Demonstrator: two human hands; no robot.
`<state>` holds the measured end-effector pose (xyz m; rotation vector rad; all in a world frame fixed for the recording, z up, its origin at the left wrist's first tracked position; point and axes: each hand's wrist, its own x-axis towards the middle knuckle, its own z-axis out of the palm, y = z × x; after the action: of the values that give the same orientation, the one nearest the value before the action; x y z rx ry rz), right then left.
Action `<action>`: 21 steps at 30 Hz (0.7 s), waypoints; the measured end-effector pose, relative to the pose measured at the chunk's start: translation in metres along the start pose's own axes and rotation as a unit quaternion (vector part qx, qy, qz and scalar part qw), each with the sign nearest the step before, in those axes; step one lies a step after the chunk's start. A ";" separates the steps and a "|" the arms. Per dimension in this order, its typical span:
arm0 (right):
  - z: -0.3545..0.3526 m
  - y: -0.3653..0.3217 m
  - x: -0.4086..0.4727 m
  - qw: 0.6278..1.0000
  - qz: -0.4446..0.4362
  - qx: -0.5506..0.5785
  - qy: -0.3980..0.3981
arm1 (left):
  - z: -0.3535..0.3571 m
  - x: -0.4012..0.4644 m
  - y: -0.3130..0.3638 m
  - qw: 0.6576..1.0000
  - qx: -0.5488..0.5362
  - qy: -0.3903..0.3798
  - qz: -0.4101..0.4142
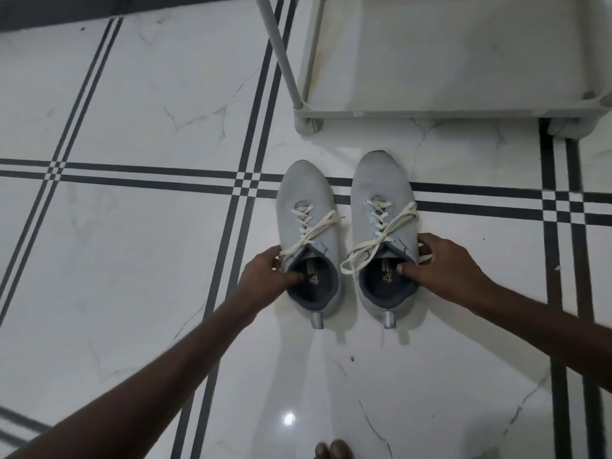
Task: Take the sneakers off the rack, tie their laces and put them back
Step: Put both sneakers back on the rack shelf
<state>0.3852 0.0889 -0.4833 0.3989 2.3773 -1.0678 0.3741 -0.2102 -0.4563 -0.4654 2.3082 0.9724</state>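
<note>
Two pale grey sneakers stand side by side on the tiled floor, toes pointing toward the rack [430, 112]. My left hand [261, 279] grips the collar of the left sneaker [306, 197], thumb inside the opening. The right sneaker [381, 180] is held the same way at its outer collar by my right hand [447, 270], thumb inside the shoe. Cream laces [384, 226] lie loose and untied across both tongues, with ends trailing over the sides.
The grey rack's bottom shelf sits just beyond the sneakers at upper right, with a slanted leg post [278, 51] and round feet. White marble tiles with dark stripe lines cover the floor. My toes [332, 450] show at the bottom edge.
</note>
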 end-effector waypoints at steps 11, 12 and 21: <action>-0.031 -0.043 -0.026 0.999 0.004 -0.040 -0.014 | -0.011 -0.041 0.040 0.998 -0.022 -0.018 0.054; -0.045 -0.056 -0.038 0.999 0.000 -0.041 -0.017 | -0.022 -0.055 0.050 0.998 -0.032 -0.020 0.059; -0.175 -0.185 -0.161 0.999 -0.052 -0.006 0.000 | -0.140 -0.200 0.162 0.993 -0.072 0.023 0.094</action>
<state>0.3799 0.0919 -0.1820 0.2733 2.4271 -1.0985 0.3914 -0.1862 -0.1647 -0.3357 2.3664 1.2365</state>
